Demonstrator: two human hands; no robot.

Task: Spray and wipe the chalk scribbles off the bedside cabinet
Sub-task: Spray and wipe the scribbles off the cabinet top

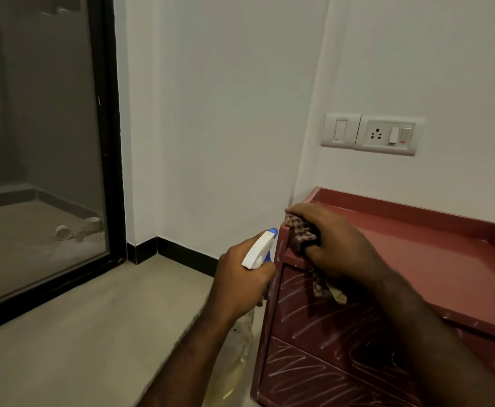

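A maroon bedside cabinet (434,254) with a raised rim stands against the white wall at the right. White chalk scribbles (308,374) cover its two drawer fronts. My left hand (240,283) grips a spray bottle (259,249) with a white and blue head; its clear body hangs below my wrist, just left of the cabinet. My right hand (340,245) presses a checked cloth (300,235) onto the cabinet's front left top corner. Part of the cloth dangles over the upper drawer.
A switch and socket plate (372,133) sits on the wall above the cabinet. A black-framed glass door (108,142) stands at the left, with white pipe fittings (78,227) on the ground outside. Pale floor (93,333) lies between door and cabinet.
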